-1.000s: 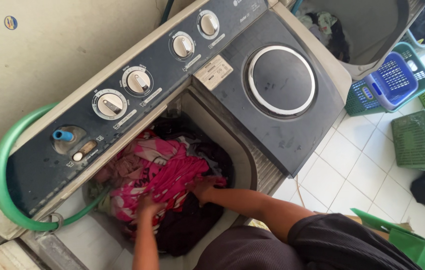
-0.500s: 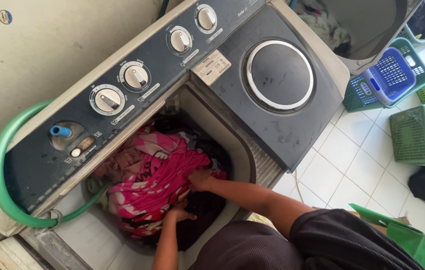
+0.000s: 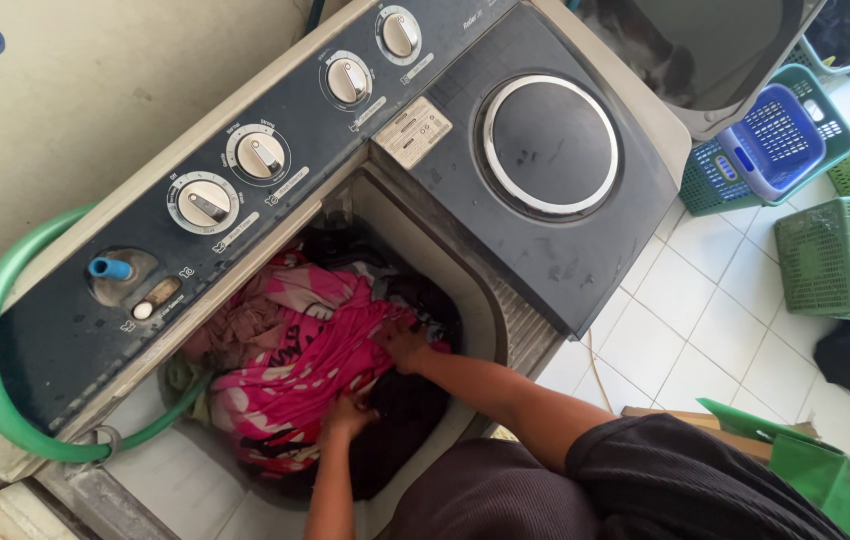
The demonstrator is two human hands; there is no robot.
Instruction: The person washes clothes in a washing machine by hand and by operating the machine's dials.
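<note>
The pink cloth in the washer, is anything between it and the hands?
No. Both hands already touch the pink cloth in the open tub: the left hand at its lower edge, the right hand on its upper right side.

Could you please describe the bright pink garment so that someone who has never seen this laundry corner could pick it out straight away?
Find the twin-tub washing machine against the wall and look into its open wash tub, left of the round spin lid. The pink garment lies on top of the load, under the left hand and right hand. Its hot pink with white patches stands out from the dark clothes beside it.
</note>
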